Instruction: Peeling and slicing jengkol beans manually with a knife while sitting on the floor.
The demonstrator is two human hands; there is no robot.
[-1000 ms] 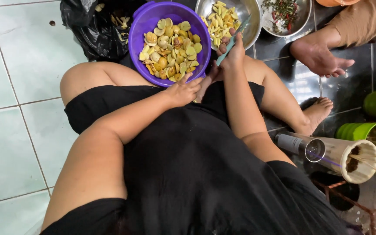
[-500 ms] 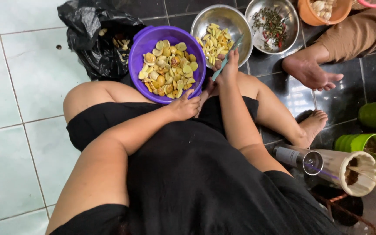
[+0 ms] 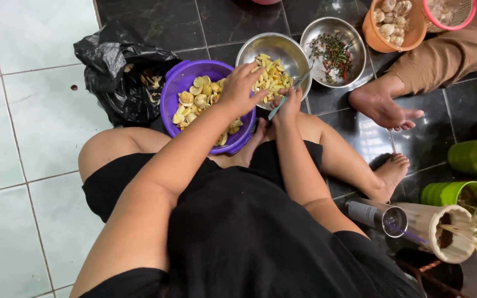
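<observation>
Purple bowl (image 3: 179,84) of pale yellow pieces (image 3: 194,100), silver bowl (image 3: 282,47), teal-handled knife (image 3: 288,95), black bag (image 3: 118,62)

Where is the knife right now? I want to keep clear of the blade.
In the head view, the knife is in the right hand, its blade over the rim of the steel bowl of yellow slices, right of the purple bowl.

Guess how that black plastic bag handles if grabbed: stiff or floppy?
Likely floppy: the black plastic bag lies crumpled and slumped on the floor. Probably light, holding only a few peel scraps. Its mouth gapes beside the purple bowl, so contents might spill.
</observation>
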